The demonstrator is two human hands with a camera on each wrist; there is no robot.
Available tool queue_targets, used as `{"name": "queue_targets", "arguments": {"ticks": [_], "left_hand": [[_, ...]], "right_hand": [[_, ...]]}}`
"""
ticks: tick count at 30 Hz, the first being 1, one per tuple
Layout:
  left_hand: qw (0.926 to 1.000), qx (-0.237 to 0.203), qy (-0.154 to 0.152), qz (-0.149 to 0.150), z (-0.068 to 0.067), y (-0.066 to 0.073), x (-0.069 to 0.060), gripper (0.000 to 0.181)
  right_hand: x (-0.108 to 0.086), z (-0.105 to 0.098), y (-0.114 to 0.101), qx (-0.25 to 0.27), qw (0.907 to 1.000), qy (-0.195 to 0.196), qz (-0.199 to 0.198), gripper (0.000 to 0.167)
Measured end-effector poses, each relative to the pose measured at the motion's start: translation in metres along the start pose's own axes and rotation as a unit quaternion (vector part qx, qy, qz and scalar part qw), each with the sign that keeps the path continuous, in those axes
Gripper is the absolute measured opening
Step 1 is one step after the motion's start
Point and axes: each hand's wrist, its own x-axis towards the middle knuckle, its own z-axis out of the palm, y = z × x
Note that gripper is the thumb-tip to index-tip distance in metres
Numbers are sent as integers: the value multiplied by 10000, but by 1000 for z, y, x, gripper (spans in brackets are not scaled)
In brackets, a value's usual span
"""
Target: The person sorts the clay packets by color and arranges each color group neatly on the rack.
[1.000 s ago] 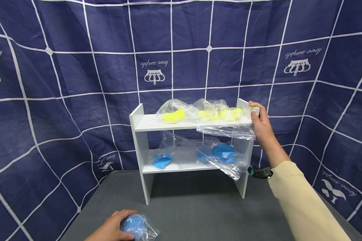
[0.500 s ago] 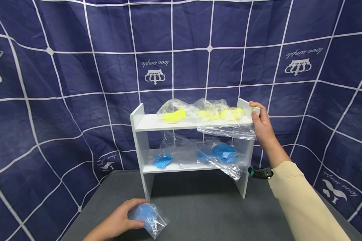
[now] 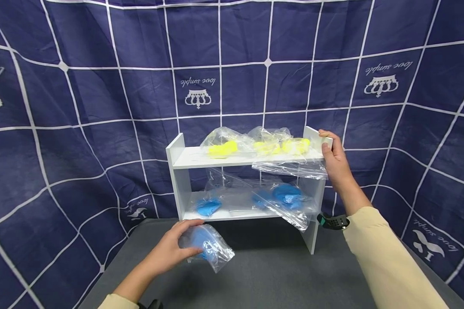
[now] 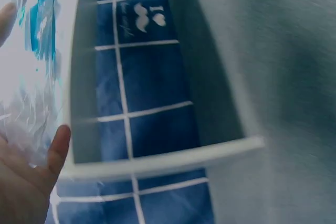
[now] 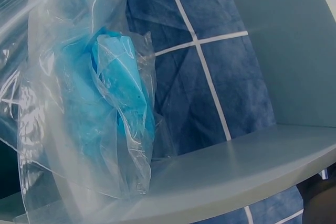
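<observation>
My left hand (image 3: 168, 251) holds a clear plastic bag (image 3: 216, 251) with something soft and blue inside, thumb and fingers on either side of it. It hangs just in front of the lower left of a small white two-tier shelf (image 3: 193, 159). In the left wrist view the bag (image 4: 34, 93) fills the left edge, beside the shelf's side panel. My right hand (image 3: 335, 161) grips the top of the shelf's right side panel (image 3: 316, 139), thumb on the near side and fingers behind. Only a dark bit of that hand shows in the right wrist view. What the blue content is, I cannot tell.
Clear bags with yellow contents (image 3: 223, 148) lie along the top board, one zip edge (image 3: 290, 168) drooping over its front. On the lower board are clear bags with blue contents (image 3: 287, 195). A grey tabletop (image 3: 263, 279) lies below, and a navy checked cloth (image 3: 239, 86) hangs behind.
My left hand has lifted the bag with blue content from the tabletop and carried it up, forward and right toward the shelf. My right hand has stayed on the side panel.
</observation>
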Motion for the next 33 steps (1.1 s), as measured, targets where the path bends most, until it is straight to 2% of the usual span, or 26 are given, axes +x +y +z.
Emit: {"name": "queue_targets", "arguments": {"ticks": [5,9,16,22,29,31,33], "left_hand": [[9998,-127,155,-100,-1,12,26,67],[9986,-270,404,-197,0,18,48,64],[9948,-402,652,-673,4,26,86,61],[9880,-340,972,-1154,16,28,113,61],[9794,-96,1408,-1447,35,22,137,65],[9785,5,1395,-1519,40,20,141,65],[9800,204,1246,-1540,43,19,142,66]], "right_hand": [[0,1,3,-49,9999,14,100,35],[0,1,3,-46,9999,29,112,35],[1,3,1,-9,9999,-6,129,33],[0,3,-1,10,10000,13,46,33],[0,1,-1,-9,10000,66,42,33],[0,1,-1,-14,10000,72,40,33],[0,1,0,10,10000,89,25,33]]}}
